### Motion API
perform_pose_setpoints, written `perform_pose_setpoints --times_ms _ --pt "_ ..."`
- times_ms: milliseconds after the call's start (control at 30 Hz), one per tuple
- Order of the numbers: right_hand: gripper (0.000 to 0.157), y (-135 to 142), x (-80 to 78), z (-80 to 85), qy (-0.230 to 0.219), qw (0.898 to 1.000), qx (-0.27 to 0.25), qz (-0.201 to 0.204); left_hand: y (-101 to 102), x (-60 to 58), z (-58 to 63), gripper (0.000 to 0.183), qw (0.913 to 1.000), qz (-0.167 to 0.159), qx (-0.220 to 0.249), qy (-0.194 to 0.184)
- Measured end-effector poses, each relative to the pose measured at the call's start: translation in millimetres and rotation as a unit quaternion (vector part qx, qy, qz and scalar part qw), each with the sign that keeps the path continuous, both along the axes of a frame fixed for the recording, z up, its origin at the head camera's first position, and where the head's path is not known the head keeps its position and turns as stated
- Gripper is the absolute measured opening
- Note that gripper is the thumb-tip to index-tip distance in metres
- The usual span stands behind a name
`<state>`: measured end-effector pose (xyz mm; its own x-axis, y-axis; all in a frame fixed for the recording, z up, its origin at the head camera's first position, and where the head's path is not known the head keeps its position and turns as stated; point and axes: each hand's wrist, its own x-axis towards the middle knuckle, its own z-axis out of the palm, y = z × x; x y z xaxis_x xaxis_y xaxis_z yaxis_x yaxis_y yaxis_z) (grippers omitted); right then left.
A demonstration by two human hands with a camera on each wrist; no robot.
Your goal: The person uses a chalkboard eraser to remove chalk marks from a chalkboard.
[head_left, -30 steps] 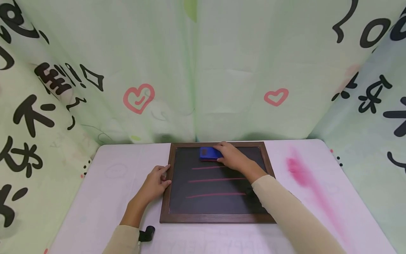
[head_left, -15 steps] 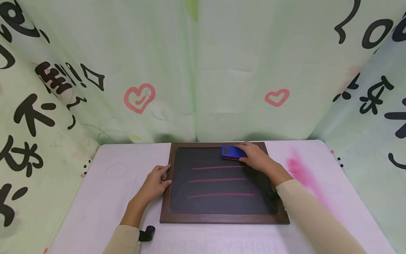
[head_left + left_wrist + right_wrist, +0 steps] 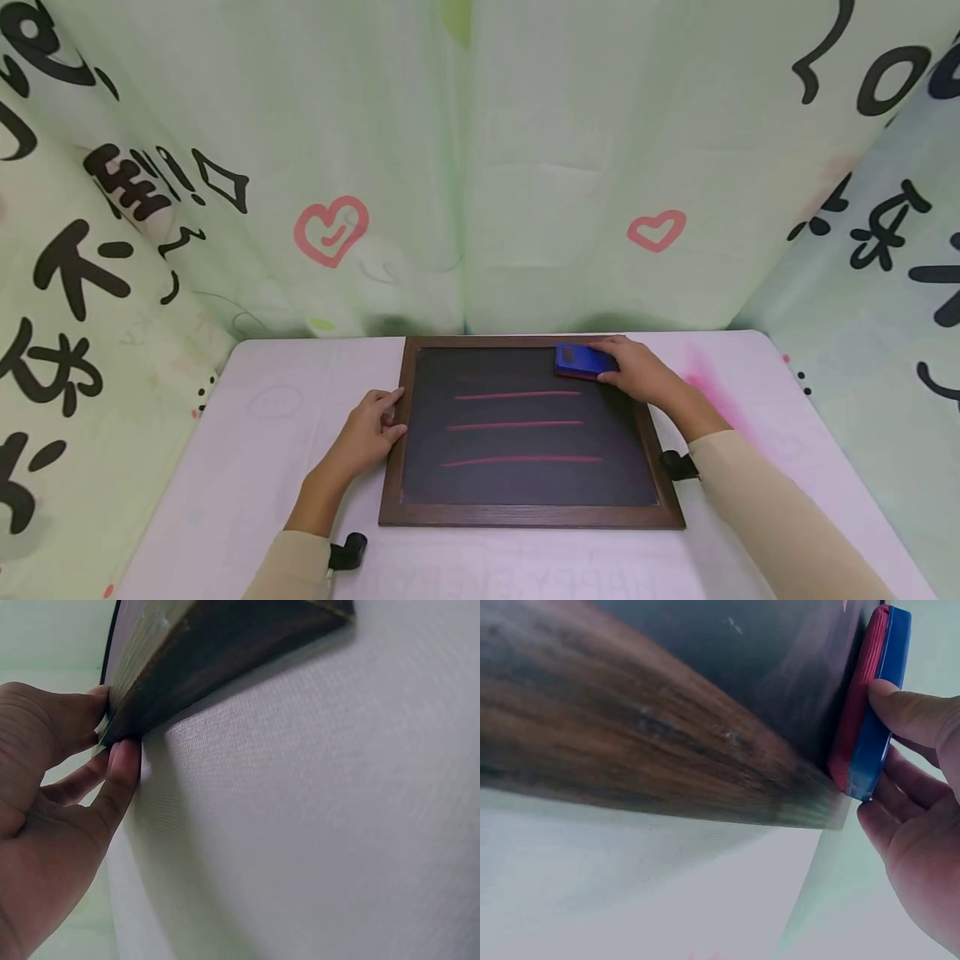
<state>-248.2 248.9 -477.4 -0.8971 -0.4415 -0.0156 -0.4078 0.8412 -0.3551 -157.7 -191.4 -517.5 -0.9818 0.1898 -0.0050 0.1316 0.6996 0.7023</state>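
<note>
A small chalkboard in a brown wooden frame lies on the table; three pink lines run across its black face. My right hand holds a blue eraser by its right end, against the board near the top right corner. In the right wrist view the thumb is on one side of the eraser and the fingers on the other; its red ribbed pad faces the board. My left hand holds the left edge of the frame, thumb and finger touching it in the left wrist view.
The board sits on a white table with a pink smear on the right. Pale green curtains with black characters and pink hearts hang behind and on both sides. A black camera mount is on my left wrist, another on the right.
My right hand has slid the eraser rightward along the top of the board, toward the right corner. With the forearm farther right, more of the lines and board shows. The left hand stays put.
</note>
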Motion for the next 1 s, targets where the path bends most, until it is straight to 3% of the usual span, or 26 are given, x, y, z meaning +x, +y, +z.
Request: perform_pose_setpoints --times_ms 367,1000 --pt "0.055 -2 5.1 0.3 -0.004 1.0 0.0 -0.003 1 -2.0 0.0 0.062 1.0 -0.003 0.002 0.004" --pt "0.054 -12 35.7 -5.1 0.013 1.0 -0.009 -0.021 -1 -1.9 -1.7 0.062 1.0 0.002 -0.001 0.0"
